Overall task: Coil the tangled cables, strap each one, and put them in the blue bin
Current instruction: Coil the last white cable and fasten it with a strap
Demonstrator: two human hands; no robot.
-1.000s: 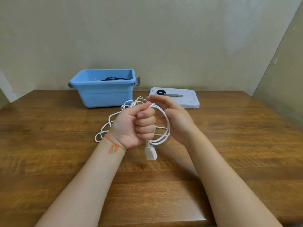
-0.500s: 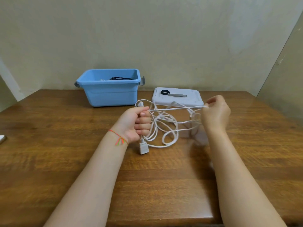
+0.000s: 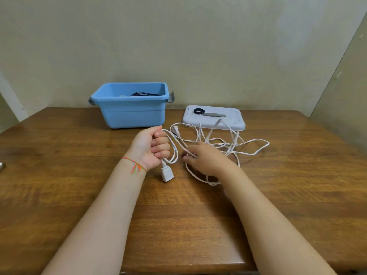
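Wooden table [image 3: 59,195] fills the lower frame, plain beige wall [image 3: 178,46] behind it. Landmark: blue bin [image 3: 135,114], at the table's far edge against the wall. Inside the bin a dark cable [image 3: 143,94] shows above the rim, plus a bit of something white next to it, too small to tell. Grey latch tabs on both bin ends.

Right of the bin, just beside it, a flat grey-white lid [image 3: 234,122] lies on the table, carrying a black strap ring [image 3: 198,111] and a grey strip [image 3: 213,115].

White cable [image 3: 256,147] lies loose and tangled on the table in front of and to the right of the bin, loops reaching the lid's near edge; one plug end [image 3: 175,132] sits just in front of the bin's right corner.

Left hand [image 3: 151,149], in front of the bin, is fisted around the cable near its end, fingers tightly curled; white connector block [image 3: 167,174] hangs out below the fist. Thread bracelet [image 3: 135,165], orange and green, on that wrist.

Right hand [image 3: 202,157], to the right of the left one, is blurred; fingers look curled onto strands of the tangle, low at the table surface, but whether they actually pinch one I cannot tell.

Small metal object [image 3: 1,166] at the left frame edge, cut off.
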